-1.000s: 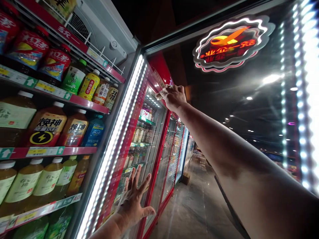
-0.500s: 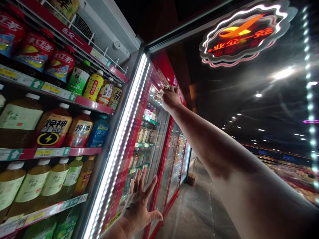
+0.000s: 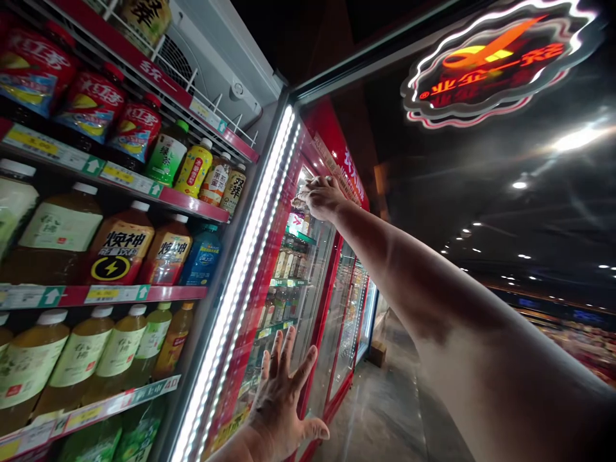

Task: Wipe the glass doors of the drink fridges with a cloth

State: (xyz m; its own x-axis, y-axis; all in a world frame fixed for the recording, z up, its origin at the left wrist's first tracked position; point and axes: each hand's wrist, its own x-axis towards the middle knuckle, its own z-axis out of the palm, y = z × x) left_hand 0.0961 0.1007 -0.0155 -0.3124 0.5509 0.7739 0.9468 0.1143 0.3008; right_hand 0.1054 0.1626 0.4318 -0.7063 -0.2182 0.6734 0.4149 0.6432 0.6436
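A glass cooler door with bright LED strips (image 3: 240,269) along its edge stands open in front of me. My right hand (image 3: 320,197) reaches far out to the upper part of the glass, its fingers closed over a crumpled pale cloth (image 3: 299,202) that shows only at the fingertips. Lower down, my left hand (image 3: 289,398) has its fingers spread and its palm toward the glass. It holds nothing; whether the palm touches the pane I cannot tell. A lit oval sign (image 3: 491,64) hangs at the top right of the door.
To the left, cooler shelves (image 3: 183,294) carry rows of bottled drinks (image 3: 120,247). Beyond the glass stand red-framed drink coolers (image 3: 332,321). A cardboard box (image 3: 378,353) sits on the grey floor (image 3: 399,410). Blurred store displays lie far right.
My right hand with the cloth has slid a little left and down along the glass. My left hand keeps its spread pose. The whole view has shifted slightly, moving the scene rightward.
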